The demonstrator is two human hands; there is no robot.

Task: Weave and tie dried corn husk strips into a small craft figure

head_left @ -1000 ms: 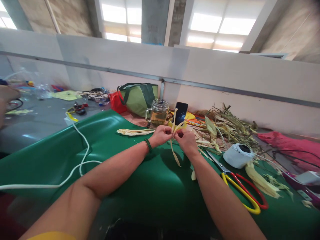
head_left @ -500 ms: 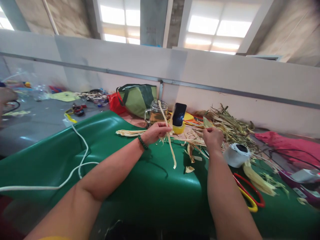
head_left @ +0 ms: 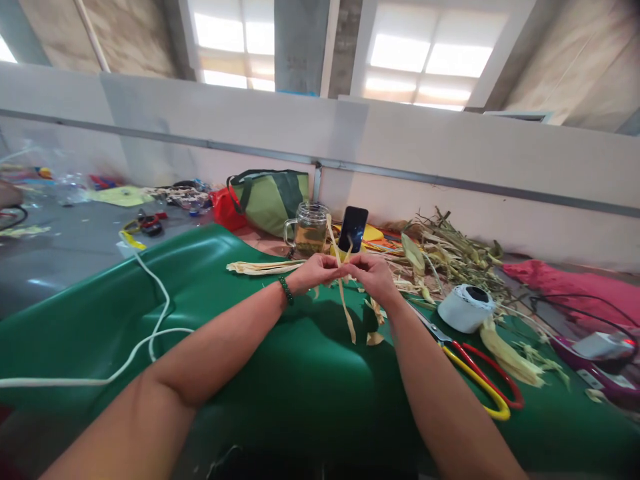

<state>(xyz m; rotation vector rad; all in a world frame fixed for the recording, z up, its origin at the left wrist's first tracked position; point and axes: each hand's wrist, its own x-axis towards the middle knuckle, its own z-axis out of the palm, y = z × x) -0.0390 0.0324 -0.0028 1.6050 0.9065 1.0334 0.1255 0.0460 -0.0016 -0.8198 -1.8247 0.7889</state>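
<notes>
My left hand and my right hand meet above the green table cover, both pinched on pale corn husk strips. One strip stands up between the fingers, another hangs down toward the cover. A green bead bracelet sits on my left wrist. Small husk scraps lie on the cover just below my right hand. A flat bundle of husk rests left of my left hand.
Red and yellow scissors, a white tape roll and a heap of dry husks lie at the right. A glass mug, a propped phone and a green bag stand behind. A white cable crosses the left.
My right hand had reached right to the husk heap half a second ago; it has come back to meet my left hand on the strips.
</notes>
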